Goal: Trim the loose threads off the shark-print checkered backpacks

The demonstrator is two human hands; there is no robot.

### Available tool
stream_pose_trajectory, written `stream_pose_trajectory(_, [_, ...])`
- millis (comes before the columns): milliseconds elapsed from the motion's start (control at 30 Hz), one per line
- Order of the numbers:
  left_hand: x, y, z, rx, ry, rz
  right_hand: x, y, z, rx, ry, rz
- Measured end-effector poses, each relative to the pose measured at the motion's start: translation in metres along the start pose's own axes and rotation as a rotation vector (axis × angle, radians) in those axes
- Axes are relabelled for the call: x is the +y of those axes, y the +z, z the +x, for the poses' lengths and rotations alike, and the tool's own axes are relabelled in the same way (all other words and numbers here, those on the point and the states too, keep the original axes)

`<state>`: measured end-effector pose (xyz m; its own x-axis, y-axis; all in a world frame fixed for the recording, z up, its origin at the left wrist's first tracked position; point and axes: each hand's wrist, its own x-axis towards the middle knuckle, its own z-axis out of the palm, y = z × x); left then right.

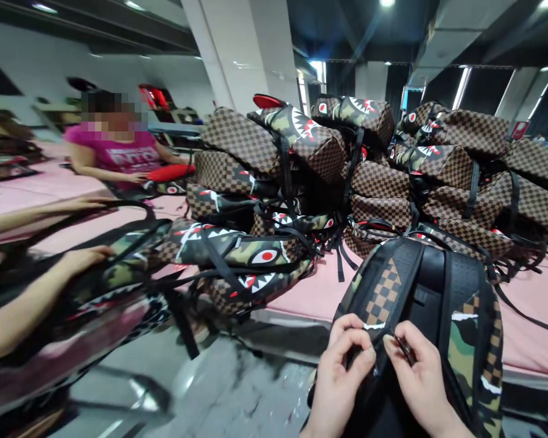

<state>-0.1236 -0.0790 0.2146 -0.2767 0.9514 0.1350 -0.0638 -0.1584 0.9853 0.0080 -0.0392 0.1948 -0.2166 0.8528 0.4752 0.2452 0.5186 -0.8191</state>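
the left hand point(342, 368) and the right hand point(418, 371) are at the bottom of the view, both closed in a pinch on the lower part of a backpack point(432, 310). the backpack stands with its black padded back and camouflage and checker sides toward the person, and it leans against the front edge of the pink tabletop point(310, 292). the left grip holds a black strap or fold with thumb and fingers. the right grip holds a small thin dark piece point(404, 348) near the same spot; i cannot tell if it is a tool or a zipper pull.

to do this well, i think the left hand should keep the fabric tight and still, so the right fingers work on a flat, steady place.

there is little free room here. just beside, on the left, another person's arms point(36, 292) handle a blurred backpack point(119, 267), so the elbow should stay close. behind, a big pile of backpacks point(347, 164) covers the tabletop, with loose straps hanging near the edge. far on the left, a person in a pink shirt point(116, 155) sits at another tabletop.
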Motion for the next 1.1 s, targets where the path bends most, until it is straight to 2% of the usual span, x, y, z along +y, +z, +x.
stream_pose_trajectory(133, [-0.010,-0.004,0.000,0.053,-0.139,-0.235,0.009,0.003,-0.001,0.000,0.150,0.058])
stream_pose_trajectory(233, [-0.017,-0.006,0.003,0.047,-0.231,-0.418,0.016,0.001,0.003,0.028,0.265,0.154])
stream_pose_trajectory(333, [-0.019,-0.007,0.006,0.017,-0.358,-0.621,0.022,-0.001,0.008,0.055,0.313,0.255])
stream_pose_trajectory(400, [-0.019,-0.007,0.008,0.017,-0.408,-0.663,0.026,-0.003,0.012,0.073,0.335,0.317])
stream_pose_trajectory(500, [-0.023,-0.007,0.008,-0.032,-0.444,-0.480,0.032,-0.004,0.016,0.116,0.362,0.378])
stream_pose_trajectory(600, [-0.032,-0.007,0.008,-0.183,-0.480,-0.209,0.037,-0.006,0.019,0.159,0.372,0.378])
stream_pose_trajectory(667, [-0.039,-0.007,0.008,-0.244,-0.483,-0.111,0.038,-0.007,0.019,0.157,0.371,0.356])
stream_pose_trajectory(800, [-0.050,-0.009,0.007,-0.126,-0.475,-0.048,0.040,-0.011,0.010,0.195,0.369,0.210])
stream_pose_trajectory(900, [-0.057,-0.012,0.007,-0.128,-0.454,-0.032,0.041,-0.015,-0.006,0.235,0.381,0.112])
stream_pose_trajectory(1100, [-0.062,-0.011,0.003,-0.069,-0.463,-0.073,0.038,-0.021,-0.045,0.107,0.442,0.211])
